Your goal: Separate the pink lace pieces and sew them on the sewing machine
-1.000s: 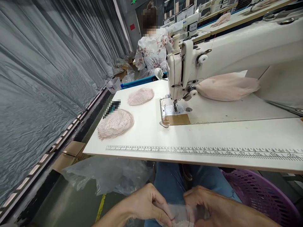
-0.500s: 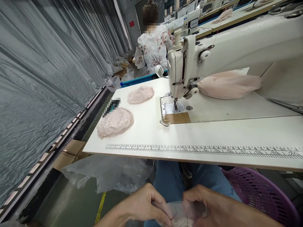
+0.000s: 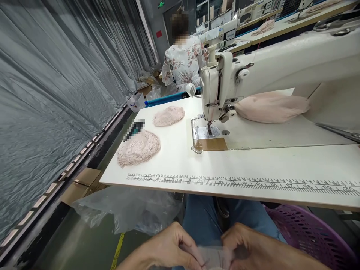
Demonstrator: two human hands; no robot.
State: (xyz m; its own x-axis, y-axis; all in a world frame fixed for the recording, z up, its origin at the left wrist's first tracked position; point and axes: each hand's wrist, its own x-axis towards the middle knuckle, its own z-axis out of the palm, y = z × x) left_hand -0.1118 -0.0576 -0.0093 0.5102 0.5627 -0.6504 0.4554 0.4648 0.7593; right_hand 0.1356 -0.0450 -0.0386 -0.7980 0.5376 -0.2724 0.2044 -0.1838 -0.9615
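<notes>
Over my lap, below the table edge, my left hand [image 3: 174, 247] and my right hand [image 3: 247, 245] pinch a sheer, pale piece of fabric [image 3: 215, 255] stretched between them. Its lower part drops out of the frame, and my fingertips are partly cut off. In front of me stands a white sewing machine [image 3: 213, 90], its needle above the metal plate. A stack of pale pink lace pieces [image 3: 137, 150] lies at the table's left, with a smaller stack [image 3: 168, 116] behind it. Pink fabric [image 3: 272, 107] rests under the machine arm.
A printed ruler runs along the front of the white table [image 3: 174, 165]. A purple basket [image 3: 309, 236] stands at my right and a clear plastic bag [image 3: 132, 206] hangs at left. Cardboard [image 3: 81, 183] lies on the floor. Another person [image 3: 182, 60] sits ahead, facing away.
The view has shifted slightly, so the table sits a little lower. Between my hands, the fabric's lace part that showed before is now out of sight. Both hands keep their pinch.
</notes>
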